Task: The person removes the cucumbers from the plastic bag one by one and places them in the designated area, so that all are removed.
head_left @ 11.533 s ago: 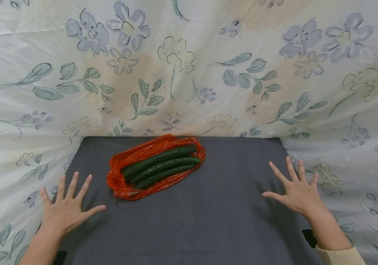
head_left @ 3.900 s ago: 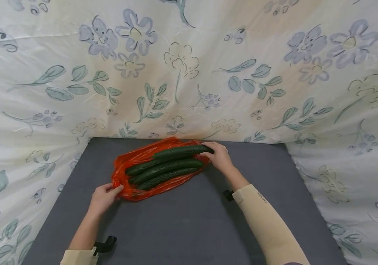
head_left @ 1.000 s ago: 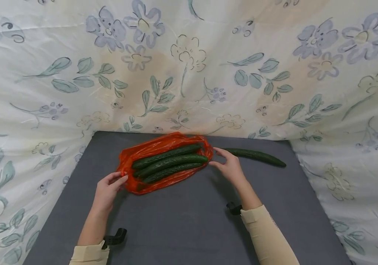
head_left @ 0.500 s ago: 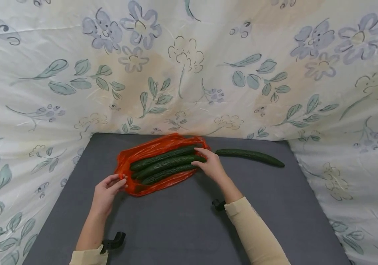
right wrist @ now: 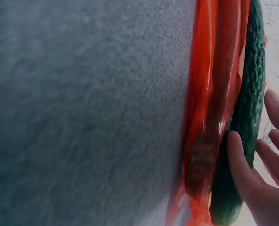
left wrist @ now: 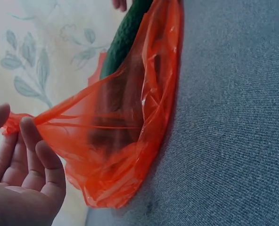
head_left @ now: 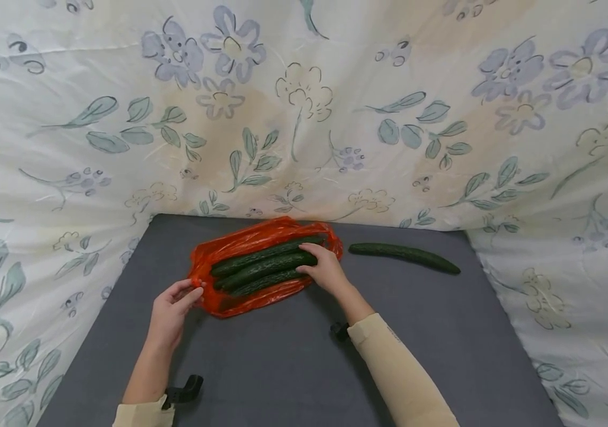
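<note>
On the grey tabletop lies a red plastic bag [head_left: 261, 231], its mouth facing up, with three green cucumbers inside. My left hand [head_left: 169, 311] pinches a gathered piece of the bag's left end; the left wrist view shows the film [left wrist: 116, 183] pulled taut toward the thumb and fingers. Over the right part of the middle cucumber [head_left: 261, 268], my right hand [head_left: 329, 273] has its thumb on the near side and its fingers on the far side. The right wrist view shows the thumb [right wrist: 241, 162] against the dark bumpy skin of this cucumber [right wrist: 250, 103], fingertips partly hidden behind it.
Another cucumber [head_left: 405, 253] lies alone on the grey table [head_left: 282, 367], right of the bag. A flower-printed cloth [head_left: 304, 148] hangs along the table's back and both sides. Dark wrist mounts [head_left: 185, 389] stick out inward from the sleeves.
My right hand, beside the lone cucumber's left end a second ago, has moved left onto the bagged middle cucumber. Earlier it drew that lone cucumber out to the right. My left hand keeps its pinch.
</note>
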Demonstrator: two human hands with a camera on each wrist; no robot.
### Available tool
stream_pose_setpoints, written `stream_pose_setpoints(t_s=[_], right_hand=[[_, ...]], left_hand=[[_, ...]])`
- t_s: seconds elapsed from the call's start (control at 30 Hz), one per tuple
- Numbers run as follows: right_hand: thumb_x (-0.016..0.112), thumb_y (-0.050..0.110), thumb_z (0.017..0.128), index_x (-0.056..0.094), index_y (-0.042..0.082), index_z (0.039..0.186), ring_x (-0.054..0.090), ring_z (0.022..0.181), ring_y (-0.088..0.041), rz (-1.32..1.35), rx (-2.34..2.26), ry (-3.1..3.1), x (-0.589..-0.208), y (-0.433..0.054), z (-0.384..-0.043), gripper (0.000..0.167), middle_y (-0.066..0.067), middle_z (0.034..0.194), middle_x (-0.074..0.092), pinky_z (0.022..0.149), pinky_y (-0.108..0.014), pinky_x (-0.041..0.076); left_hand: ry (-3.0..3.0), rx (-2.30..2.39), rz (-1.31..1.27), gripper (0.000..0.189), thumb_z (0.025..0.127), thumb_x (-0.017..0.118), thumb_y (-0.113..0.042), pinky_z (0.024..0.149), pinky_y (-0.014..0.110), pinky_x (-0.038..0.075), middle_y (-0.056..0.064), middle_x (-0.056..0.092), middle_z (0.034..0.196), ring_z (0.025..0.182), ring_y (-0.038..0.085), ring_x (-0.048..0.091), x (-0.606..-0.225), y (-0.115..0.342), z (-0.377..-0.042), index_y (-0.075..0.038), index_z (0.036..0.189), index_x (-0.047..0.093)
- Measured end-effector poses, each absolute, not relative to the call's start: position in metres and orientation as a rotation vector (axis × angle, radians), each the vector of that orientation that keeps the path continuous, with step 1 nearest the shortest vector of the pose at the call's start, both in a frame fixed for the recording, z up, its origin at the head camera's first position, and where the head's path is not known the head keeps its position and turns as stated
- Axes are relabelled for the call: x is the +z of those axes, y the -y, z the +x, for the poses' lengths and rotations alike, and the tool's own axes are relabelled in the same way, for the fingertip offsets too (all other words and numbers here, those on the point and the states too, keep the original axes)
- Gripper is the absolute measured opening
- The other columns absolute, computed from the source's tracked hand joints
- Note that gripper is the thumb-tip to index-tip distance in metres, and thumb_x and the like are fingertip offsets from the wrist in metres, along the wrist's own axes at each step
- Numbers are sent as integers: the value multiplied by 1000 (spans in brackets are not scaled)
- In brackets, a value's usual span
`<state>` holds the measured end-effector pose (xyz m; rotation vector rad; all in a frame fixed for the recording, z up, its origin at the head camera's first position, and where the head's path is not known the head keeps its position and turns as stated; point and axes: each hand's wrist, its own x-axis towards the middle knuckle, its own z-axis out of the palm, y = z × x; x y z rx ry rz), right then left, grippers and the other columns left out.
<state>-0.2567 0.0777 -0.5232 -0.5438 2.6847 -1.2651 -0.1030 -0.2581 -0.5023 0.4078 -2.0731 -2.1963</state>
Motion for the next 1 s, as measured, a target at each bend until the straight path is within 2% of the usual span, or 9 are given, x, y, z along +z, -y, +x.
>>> stream_pose_setpoints(t_s=[0.2,0.3,0.43,0.53,0.67,0.83,1.0], right_hand=[[81,27,86,62,22,139,51,137,-29,-554,-1093,-2799,-526,-66,-263,57,-3,146,57,107,-51,46],[81,33,85,63,26,137,51,134,-28,-567,-916,-2874,-528,-61,-265,56,-1,142,59,100,-48,51],[83,35,83,66,29,134,57,124,-26,-530,-827,-2912,-529,-55,-266,54,2,138,59,83,-44,56],[82,34,84,69,29,129,62,117,-24,-501,-849,-2928,-529,-52,-267,48,3,136,61,78,-41,56],[80,33,85,71,29,126,64,116,-23,-533,-834,-2947,-528,-53,-268,42,4,133,64,74,-38,56],[78,31,87,72,27,126,67,109,-24,-604,-865,-2949,-526,-59,-269,40,2,131,66,68,-38,56],[76,31,89,70,27,128,68,105,-23,-614,-909,-2931,-527,-69,-272,40,0,132,66,73,-38,57]], left_hand=[[2065,-2215,429,37,96,71,-24,86,24,56,-6,75,106,96,14,69,-503,258,-105,-1,123,61],[2062,-2207,471,35,96,71,-24,85,24,57,-7,75,103,93,13,69,-503,258,-104,-2,121,62],[2066,-2194,504,37,95,72,-25,84,23,56,-5,74,102,91,13,69,-504,258,-104,-2,121,62],[2068,-2189,510,34,95,72,-25,83,24,56,-4,74,103,90,13,69,-504,258,-104,-3,120,63],[2078,-2182,536,31,95,73,-25,84,27,57,-5,74,102,87,13,68,-504,258,-104,-5,117,63],[2098,-2173,528,38,95,72,-27,84,28,56,-10,74,98,86,15,68,-504,258,-103,-1,120,62],[2076,-2202,484,37,96,70,-26,83,26,56,-10,75,102,87,14,68,-506,260,-102,0,122,61]])
